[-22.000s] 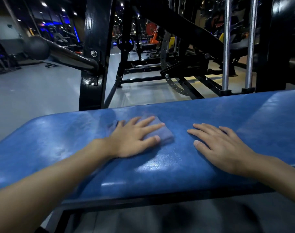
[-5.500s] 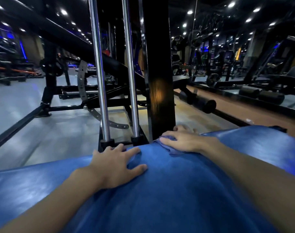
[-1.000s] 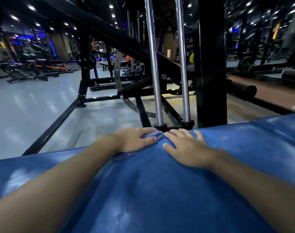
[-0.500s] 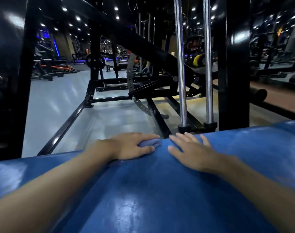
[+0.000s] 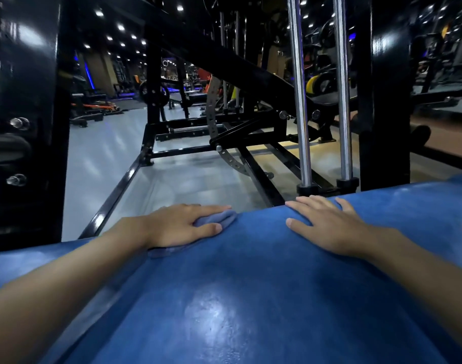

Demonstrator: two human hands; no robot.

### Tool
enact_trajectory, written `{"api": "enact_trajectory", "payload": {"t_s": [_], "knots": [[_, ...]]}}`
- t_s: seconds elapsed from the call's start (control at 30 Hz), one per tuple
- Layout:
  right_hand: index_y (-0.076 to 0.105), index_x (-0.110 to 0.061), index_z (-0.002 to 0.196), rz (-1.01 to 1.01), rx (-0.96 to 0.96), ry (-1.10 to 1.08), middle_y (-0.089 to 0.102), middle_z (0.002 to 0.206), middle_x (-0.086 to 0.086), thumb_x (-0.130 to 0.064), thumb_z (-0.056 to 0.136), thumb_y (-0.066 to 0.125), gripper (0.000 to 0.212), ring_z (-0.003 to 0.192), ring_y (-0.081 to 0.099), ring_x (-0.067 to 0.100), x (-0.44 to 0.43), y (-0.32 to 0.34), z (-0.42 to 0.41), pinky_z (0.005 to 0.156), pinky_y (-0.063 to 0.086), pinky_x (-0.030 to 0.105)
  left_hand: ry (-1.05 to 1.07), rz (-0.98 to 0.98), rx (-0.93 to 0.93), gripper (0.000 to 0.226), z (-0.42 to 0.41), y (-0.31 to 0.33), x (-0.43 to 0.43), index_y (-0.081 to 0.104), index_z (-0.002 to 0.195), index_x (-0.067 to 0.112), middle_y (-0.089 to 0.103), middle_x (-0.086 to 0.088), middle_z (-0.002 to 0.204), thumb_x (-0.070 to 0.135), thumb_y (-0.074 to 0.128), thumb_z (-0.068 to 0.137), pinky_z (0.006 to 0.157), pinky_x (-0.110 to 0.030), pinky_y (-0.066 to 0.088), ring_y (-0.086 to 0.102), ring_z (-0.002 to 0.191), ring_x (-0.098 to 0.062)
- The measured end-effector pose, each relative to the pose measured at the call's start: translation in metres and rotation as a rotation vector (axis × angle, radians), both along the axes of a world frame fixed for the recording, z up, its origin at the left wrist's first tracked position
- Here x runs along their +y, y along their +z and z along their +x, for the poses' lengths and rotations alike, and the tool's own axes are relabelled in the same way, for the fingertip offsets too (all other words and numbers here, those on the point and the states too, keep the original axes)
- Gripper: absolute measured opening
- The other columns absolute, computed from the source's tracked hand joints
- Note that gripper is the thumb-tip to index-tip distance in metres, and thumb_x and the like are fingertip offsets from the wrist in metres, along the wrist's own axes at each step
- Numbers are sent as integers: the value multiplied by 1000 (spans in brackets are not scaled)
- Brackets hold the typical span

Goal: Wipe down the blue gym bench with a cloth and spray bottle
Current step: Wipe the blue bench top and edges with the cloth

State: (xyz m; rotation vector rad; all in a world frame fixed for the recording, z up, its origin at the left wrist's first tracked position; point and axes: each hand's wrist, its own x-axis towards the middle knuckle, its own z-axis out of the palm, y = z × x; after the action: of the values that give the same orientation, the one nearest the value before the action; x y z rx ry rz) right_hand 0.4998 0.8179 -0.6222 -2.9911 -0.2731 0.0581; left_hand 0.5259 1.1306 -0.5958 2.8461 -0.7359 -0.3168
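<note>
The cloth (image 5: 226, 218) lies on the far edge of the blue bench (image 5: 251, 298), pinned under the left hand (image 5: 177, 225). That hand is laid flat on it, fingers straight and close together along the bench's rim and thumb stretched out on the near side, pressing down, not curled round anything. A fold of cloth bulges up between thumb and forefinger and pokes out past the fingertips; another strip shows under the heel of the palm, on the bench top.

The cloth is a dull grey-blue (paler and softer-looking than the pad beneath it), crumpled into a small wad, not spread out.

The right hand (image 5: 327, 227) rests on the same far edge of the bench, well to the right of the cloth and not touching it. It is flat, with fingers slightly spread, and holds nothing.

The bench pad is glossy blue with a bright patch of reflected light near its middle. Beyond its far edge stand two chrome rods (image 5: 299, 101) and a black upright (image 5: 382, 101), on a pale grey floor (image 5: 106, 153).
</note>
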Motion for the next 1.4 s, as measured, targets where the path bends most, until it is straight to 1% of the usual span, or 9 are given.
{"api": "enact_trajectory", "payload": {"t_s": [0.2, 0.27, 0.37, 0.6, 0.83, 1.0, 1.07, 1.2, 1.4], "knots": [[11, -42, 152, -184, -2, -50, -3, 163, -9, -62, 95, 12, 60, 148, -14, 14, 15, 15, -11, 115, -10, 58, -8, -38, -49, 46, -1, 3, -40, 32, 137, 62, 50, 17, 143, 64, 41, 92, 107, -37, 34, 46, 130, -14], [15, -35, 153, -84, -39, -40, 5, 163, -8, -56, 99, 18, 58, 149, -5, 12, 38, 21, -17, 117, -6, 55, 13, -38, -29, 46, 2, 4, -41, 30, 136, 64, 51, 15, 144, 67, 41, 91, 106, -36, 34, 47, 130, -17], [11, -29, 154, 68, -2, 30, 12, 162, -10, -52, 100, 21, 60, 148, 2, 8, 83, 19, -25, 119, -5, 50, 14, -47, -17, 51, -1, 4, -15, 25, 138, 66, 50, 15, 145, 71, 40, 90, 108, -35, 34, 47, 131, -16], [0, -40, 153, -58, 82, 35, -8, 163, -8, -60, 97, 12, 61, 149, -12, 12, 104, 0, -20, 118, -9, 52, 74, -25, -18, 52, -23, 3, 84, 24, 143, 63, 41, 24, 150, 68, 40, 93, 103, -26, 28, 41, 135, -7], [0, -40, 153, -91, 58, 19, -4, 163, -9, -59, 97, 11, 60, 149, -8, 12, 106, 1, -22, 118, -6, 52, 45, -45, -39, 46, -13, 3, 29, 33, 136, 60, 50, 20, 143, 68, 39, 91, 110, -42, 33, 47, 130, -14], [10, -35, 154, -43, 58, -6, -1, 164, -8, -52, 99, 19, 58, 149, -10, 11, 128, 10, -17, 118, -8, 52, 35, -47, -22, 53, -16, 2, 60, 24, 138, 68, 47, 26, 145, 76, 33, 87, 110, -45, 34, 46, 131, -12], [9, -37, 153, 50, 71, 55, 0, 164, -9, -57, 97, 20, 61, 149, -9, 10, 155, 10, -20, 117, -9, 52, 59, -35, -32, 53, -22, 1, 86, 23, 139, 68, 43, 26, 148, 76, 32, 88, 112, -42, 32, 44, 134, -10], [-1, -45, 151, -45, 106, 89, -10, 163, -8, -73, 88, 13, 71, 148, -16, 15, 178, -1, -26, 114, -13, 58, 119, -26, -36, 49, -31, 2, 116, 27, 142, 63, 42, 23, 150, 68, 38, 94, 111, -33, 29, 41, 136, -8], [-2, -46, 150, -52, 109, 72, -9, 163, -6, -75, 86, 13, 73, 148, -16, 17, 177, -2, -24, 114, -11, 60, 105, -1, -54, 42, -24, 2, 75, 32, 136, 61, 53, 17, 140, 66, 33, 94, 106, -41, 36, 49, 127, -13]]}}
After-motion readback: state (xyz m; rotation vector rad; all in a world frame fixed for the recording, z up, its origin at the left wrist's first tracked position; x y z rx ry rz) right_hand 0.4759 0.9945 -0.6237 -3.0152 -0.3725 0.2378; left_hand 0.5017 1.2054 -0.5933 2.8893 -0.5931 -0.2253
